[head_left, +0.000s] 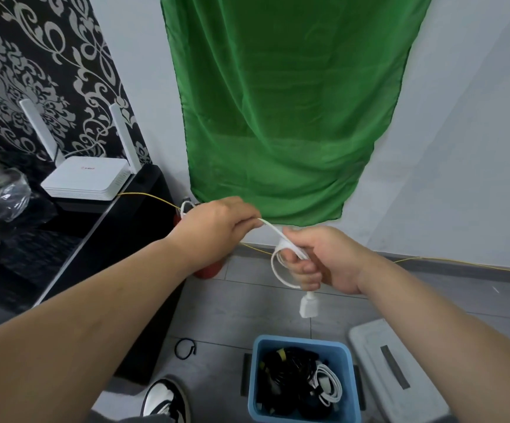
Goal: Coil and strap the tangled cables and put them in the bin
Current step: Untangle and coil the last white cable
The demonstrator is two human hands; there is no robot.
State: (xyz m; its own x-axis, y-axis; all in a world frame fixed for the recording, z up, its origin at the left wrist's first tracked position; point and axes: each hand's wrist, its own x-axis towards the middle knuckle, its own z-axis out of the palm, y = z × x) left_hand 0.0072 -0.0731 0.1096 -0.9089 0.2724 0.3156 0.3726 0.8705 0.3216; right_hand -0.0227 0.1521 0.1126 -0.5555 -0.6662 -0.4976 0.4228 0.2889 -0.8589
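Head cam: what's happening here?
A person is coiling a white cable. The left hand pinches a taut stretch; the right hand holds the loops, the plug dangling below. The blue bin on the floor beneath already holds black and white coiled cables. A small black loop lies on the floor beside it.

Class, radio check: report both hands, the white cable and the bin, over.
Left hand pinches white cable taut; right hand grips its coil, plug dangling. Blue bin below, cables already inside. Nothing seen blocking the drop.
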